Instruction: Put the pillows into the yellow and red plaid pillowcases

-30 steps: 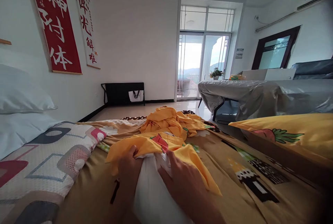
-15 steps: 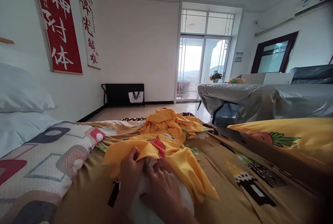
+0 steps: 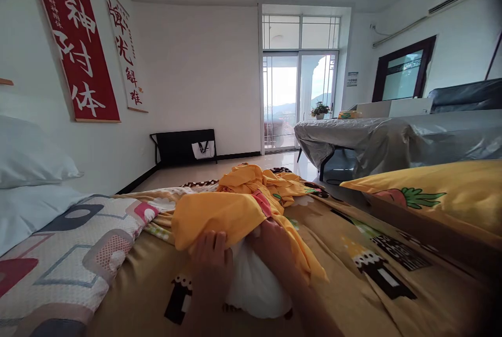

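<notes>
A yellow pillowcase [image 3: 217, 211] with a red carrot print lies on the bed in front of me, its open end towards me. My left hand [image 3: 214, 256] is closed on the near left edge of that opening, fingers curled over the cloth. A white pillow [image 3: 257, 287] lies under my forearms, its far end at the mouth of the case. My right hand [image 3: 272, 243] holds the far end of the pillow, and its fingertips are hidden under the yellow cloth. More of the case is bunched up beyond both hands.
A patterned pillow [image 3: 74, 253] and white pillows [image 3: 33, 180] lie at the left. On the right is another yellow pillow [image 3: 443, 196] with a carrot print. The brown printed bedsheet [image 3: 333, 295] spreads around my hands. A plastic-covered table [image 3: 372, 133] stands beyond.
My right hand has moved forward and right, its fingertips going under the cloth. My left hand has shifted its hold on the edge, and the case's left side has billowed up.
</notes>
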{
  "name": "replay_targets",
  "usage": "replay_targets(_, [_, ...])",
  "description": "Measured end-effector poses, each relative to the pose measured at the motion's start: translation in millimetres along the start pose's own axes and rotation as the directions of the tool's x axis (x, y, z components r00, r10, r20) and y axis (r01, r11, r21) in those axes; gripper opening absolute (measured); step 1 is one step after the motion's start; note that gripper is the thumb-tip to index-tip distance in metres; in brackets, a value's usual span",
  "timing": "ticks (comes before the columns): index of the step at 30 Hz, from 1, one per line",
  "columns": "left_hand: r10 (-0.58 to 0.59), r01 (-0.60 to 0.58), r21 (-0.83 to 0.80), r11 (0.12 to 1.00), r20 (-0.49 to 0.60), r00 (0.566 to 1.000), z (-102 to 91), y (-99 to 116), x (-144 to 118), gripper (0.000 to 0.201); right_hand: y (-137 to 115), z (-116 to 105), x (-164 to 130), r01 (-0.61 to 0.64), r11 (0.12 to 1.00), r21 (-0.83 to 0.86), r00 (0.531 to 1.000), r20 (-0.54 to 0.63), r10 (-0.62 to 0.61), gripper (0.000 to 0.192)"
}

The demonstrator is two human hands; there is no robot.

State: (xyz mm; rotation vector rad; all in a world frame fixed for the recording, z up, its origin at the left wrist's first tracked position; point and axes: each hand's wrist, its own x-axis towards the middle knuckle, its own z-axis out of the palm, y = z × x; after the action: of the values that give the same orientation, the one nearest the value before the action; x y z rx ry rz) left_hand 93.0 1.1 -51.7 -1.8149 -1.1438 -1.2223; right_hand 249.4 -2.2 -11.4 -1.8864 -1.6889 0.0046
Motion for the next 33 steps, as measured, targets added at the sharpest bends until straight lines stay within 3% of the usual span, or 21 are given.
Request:
replay_targets(3, [-0.003, 0.003, 0.001, 1.000, -0.037, 0.999, 7.4, -15.0, 2.9, 0.007, 11.1, -3.6, 9.2, -0.055, 0.998, 0.007, 0.998, -0.021, 0.055, 0.026])
replay_targets(6, [-0.031, 0.028, -0.138, 0.990, -0.015, 0.999, 11.1, -30.6, 4.1, 0.011, 22.9, -4.4, 18.3, -0.094, 0.995, 0.044, 0.994, -0.043, 0.096, 0.028])
replay_targets(10, [0.009, 0.066, -0.356, 0.932, 0.205, 0.979, 11.1, -48.2, 5.0, 0.038, 36.5, -6.5, 27.2, -0.140, 0.984, 0.114, 0.987, -0.067, 0.148, 0.030])
replay_targets(13, [-0.045, 0.144, -0.310, 0.940, 0.305, 0.951, 16.5, -53.2, 1.8, 0.037, 40.1, -8.3, 29.2, -0.144, 0.976, 0.165, 0.985, -0.069, 0.157, 0.033])
replay_targets(16, [-0.163, 0.214, -0.247, 0.945, 0.211, 0.964, 28.7, -48.2, -6.7, 0.016, 35.2, -8.7, 26.4, -0.105, 0.980, 0.170, 0.990, -0.078, 0.120, 0.035])
replay_targets(19, [-0.308, 0.319, -0.249, 0.914, 0.083, 0.948, 40.2, -39.1, -16.8, 0.014, 21.6, -8.0, 17.6, -0.090, 0.989, 0.115, 0.993, -0.067, 0.098, 0.033])
replay_targets(23, [-0.506, 0.485, -0.299, 0.822, 0.008, 0.862, 43.9, -38.9, -23.2, 0.022, -8.0, -7.0, -6.6, -0.032, 0.999, 0.018, 0.998, -0.046, 0.032, 0.029])
replay_targets(27, [-0.671, 0.667, -0.378, 0.642, 0.143, 0.727, 35.5, -59.6, -18.3, 0.014, -34.6, -7.9, -35.8, 0.112, 0.993, 0.022, 0.994, -0.017, -0.111, 0.038])
replay_targets(29, [-0.748, 0.739, -0.385, 0.553, 0.161, 0.644, 30.4, -72.8, -13.7, 0.023, -41.2, -7.1, -46.0, 0.134, 0.988, 0.072, 0.990, 0.041, -0.137, 0.053])
replay_targets(31, [-0.810, 0.774, -0.384, 0.503, 0.102, 0.577, 26.3, -82.4, -10.3, 0.022, -43.9, -3.5, -51.2, 0.147, 0.982, 0.118, 0.982, 0.104, -0.159, 0.065])
replay_targets(33, [-0.833, 0.776, -0.393, 0.494, 0.042, 0.551, 22.7, -84.2, -8.6, 0.017, -44.8, 2.8, -51.5, 0.157, 0.979, 0.132, 0.978, 0.119, -0.173, 0.064])
